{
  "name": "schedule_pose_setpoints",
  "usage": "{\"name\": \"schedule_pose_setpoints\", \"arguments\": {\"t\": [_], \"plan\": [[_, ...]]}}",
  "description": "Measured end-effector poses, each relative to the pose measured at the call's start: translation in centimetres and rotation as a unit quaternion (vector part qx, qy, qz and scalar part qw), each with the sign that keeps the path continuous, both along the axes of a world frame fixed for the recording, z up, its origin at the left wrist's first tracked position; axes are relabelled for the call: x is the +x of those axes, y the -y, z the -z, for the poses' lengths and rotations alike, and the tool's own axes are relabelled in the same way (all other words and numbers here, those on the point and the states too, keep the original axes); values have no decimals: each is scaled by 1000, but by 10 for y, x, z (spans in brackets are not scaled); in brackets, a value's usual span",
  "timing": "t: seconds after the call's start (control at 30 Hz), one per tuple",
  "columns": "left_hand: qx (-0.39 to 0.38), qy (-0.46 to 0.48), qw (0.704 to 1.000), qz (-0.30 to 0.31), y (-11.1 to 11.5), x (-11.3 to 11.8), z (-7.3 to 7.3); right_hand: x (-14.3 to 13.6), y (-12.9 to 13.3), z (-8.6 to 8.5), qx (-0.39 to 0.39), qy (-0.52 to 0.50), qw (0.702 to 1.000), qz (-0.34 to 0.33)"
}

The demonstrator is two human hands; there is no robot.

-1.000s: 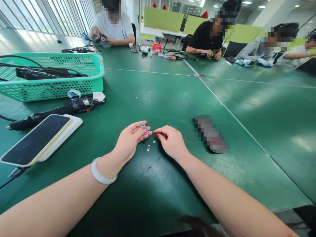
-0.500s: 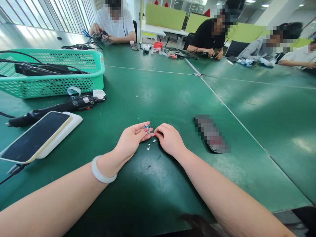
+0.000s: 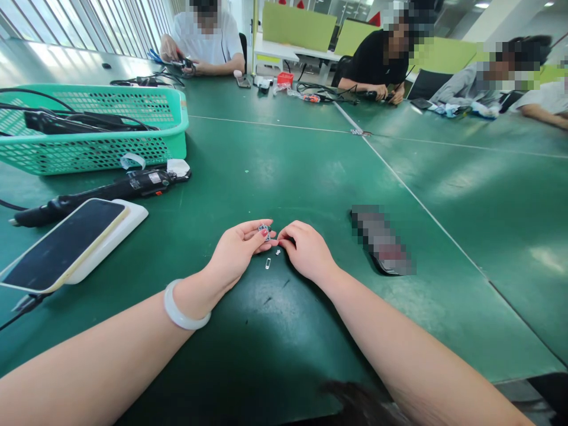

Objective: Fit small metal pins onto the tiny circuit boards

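My left hand (image 3: 237, 245), with a pale bangle (image 3: 184, 307) at its wrist, pinches a small grey-and-dark part (image 3: 264, 231) between thumb and fingers. The part is too small to name exactly. My right hand (image 3: 306, 248) is beside it, thumb and index finger closed together at the left hand's fingertips; whatever they may hold is hidden. Just below the fingers, a small white rectangular frame (image 3: 268, 264) and a tiny white piece (image 3: 278, 252) lie on the green table (image 3: 293, 355).
Left of my hands are a phone (image 3: 64, 245) on a white block (image 3: 113, 231), a black corded electric screwdriver (image 3: 119, 188) and a green basket (image 3: 133, 151) holding black items and cables. A blurred dark object (image 3: 381, 239) lies to the right. Several people sit across the table.
The small part in my left hand has tilted slightly. My right hand has hardly moved. The whole view has shifted a little.
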State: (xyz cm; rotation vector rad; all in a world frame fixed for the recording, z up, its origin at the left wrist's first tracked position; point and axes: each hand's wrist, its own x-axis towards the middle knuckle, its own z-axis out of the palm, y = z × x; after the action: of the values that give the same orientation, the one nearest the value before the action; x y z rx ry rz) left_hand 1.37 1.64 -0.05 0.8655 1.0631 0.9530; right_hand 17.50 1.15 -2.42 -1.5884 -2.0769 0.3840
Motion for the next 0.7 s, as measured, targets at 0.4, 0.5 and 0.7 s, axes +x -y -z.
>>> {"name": "schedule_pose_setpoints", "arguments": {"t": [0.4, 0.5, 0.7], "plan": [[10, -30, 999, 25, 1, -1, -1, 0, -1, 1, -4, -2, 1000, 0], [11, -35, 999, 31, 2, -1, -3, 0, -1, 1, -3, 2, 1000, -1], [7, -24, 999, 25, 2, 0, -1, 0, -1, 1, -2, -2, 1000, -1]]}}
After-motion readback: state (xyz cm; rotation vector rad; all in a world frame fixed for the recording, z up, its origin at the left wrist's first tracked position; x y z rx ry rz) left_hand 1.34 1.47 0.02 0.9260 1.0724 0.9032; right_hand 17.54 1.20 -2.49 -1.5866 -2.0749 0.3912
